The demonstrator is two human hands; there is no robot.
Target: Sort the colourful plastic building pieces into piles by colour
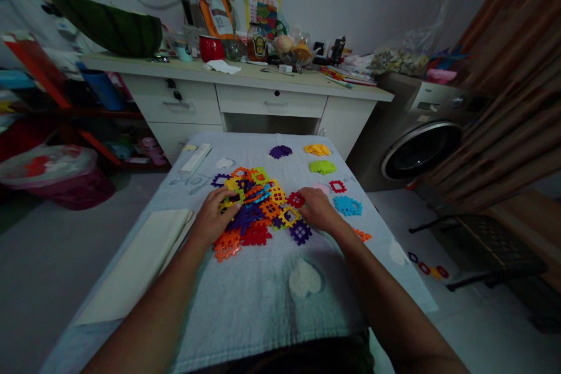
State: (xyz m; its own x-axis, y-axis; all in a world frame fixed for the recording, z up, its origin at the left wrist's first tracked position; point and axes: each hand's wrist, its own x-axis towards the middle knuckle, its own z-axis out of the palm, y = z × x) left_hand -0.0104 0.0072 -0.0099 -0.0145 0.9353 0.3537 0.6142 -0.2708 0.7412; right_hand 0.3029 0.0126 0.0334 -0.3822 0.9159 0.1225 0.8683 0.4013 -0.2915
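A heap of interlocking plastic building tiles in several colours lies on the cloth-covered table (258, 280). At its left side, my left hand (214, 214) has thumb and fingers closed around a yellow-green tile (238, 196). My right hand (317, 207) pinches a red tile (295, 199) by its edge at the heap's right side. Orange tiles (228, 245) and dark purple tiles (301, 232) lie at the near edge of the heap. Sorted groups rest further out: purple (280, 152), yellow (317, 149), green (322, 167), blue (347, 205) and a single red frame tile (338, 186).
A folded cream cloth (140, 269) lies on the table's left, with a white box (196, 158) behind it. Beyond stands a cluttered white desk (272, 99); a washing machine (403, 128) and a stool (491, 239) are to the right. A few tiles (424, 269) lie on the floor.
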